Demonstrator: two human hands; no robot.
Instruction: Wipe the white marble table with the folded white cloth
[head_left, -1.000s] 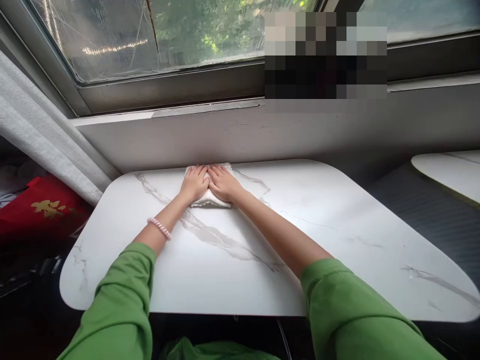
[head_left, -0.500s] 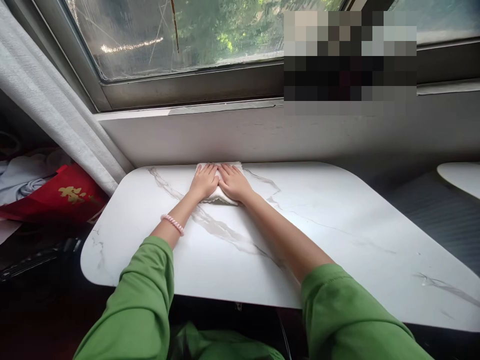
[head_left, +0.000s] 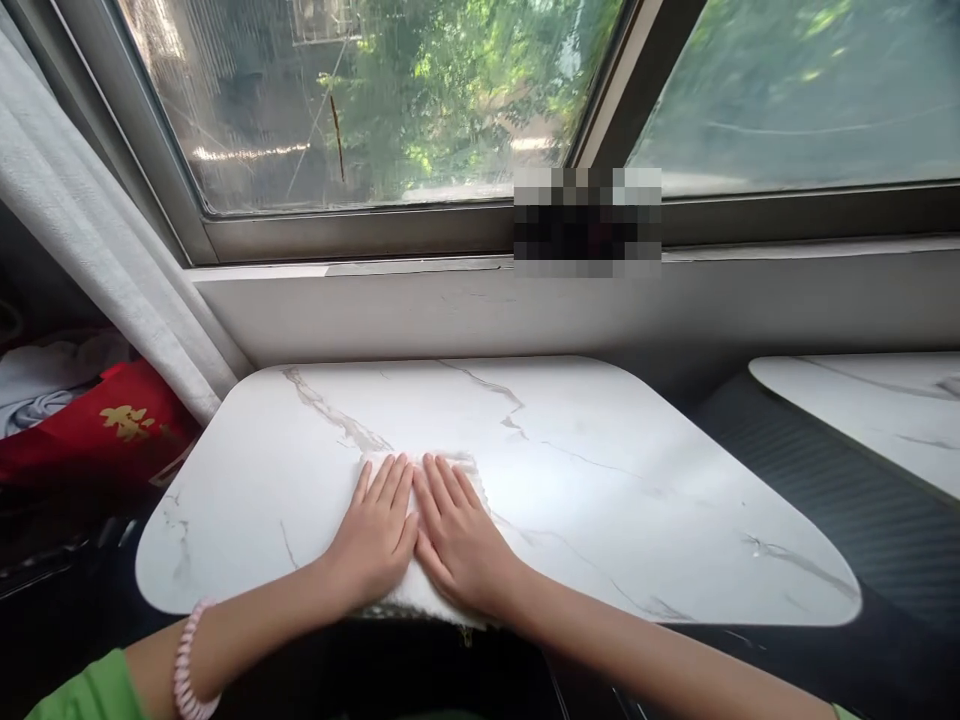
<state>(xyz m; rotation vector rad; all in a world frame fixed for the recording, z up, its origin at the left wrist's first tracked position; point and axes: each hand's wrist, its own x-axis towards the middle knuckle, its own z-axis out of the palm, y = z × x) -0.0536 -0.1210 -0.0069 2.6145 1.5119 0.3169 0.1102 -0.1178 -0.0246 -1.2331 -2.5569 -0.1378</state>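
Observation:
A white cloth [head_left: 426, 592] lies on the marble-patterned white table [head_left: 622, 510], with its lower edge at the table's near side. My left hand [head_left: 375, 535] rests flat on the cloth's left part, fingers stretched forward and open. Beside it my right hand [head_left: 466, 548] presses flat on the right part, also open, with the two thumbs side by side. Most of the cloth is hidden under both palms. A pink coiled band [head_left: 193, 665] circles my left wrist.
Behind the table rise a low wall [head_left: 360, 320] and a window [head_left: 375, 110]; a blurred patch covers part of its frame. A light curtain [head_left: 97, 210] and a red bag [head_left: 97, 430] are at left. Another white table [head_left: 862, 395] stands at right.
Both hands and the cloth have slid from the table's far edge back to its near edge. The view has tilted up, showing more window and more of the second table.

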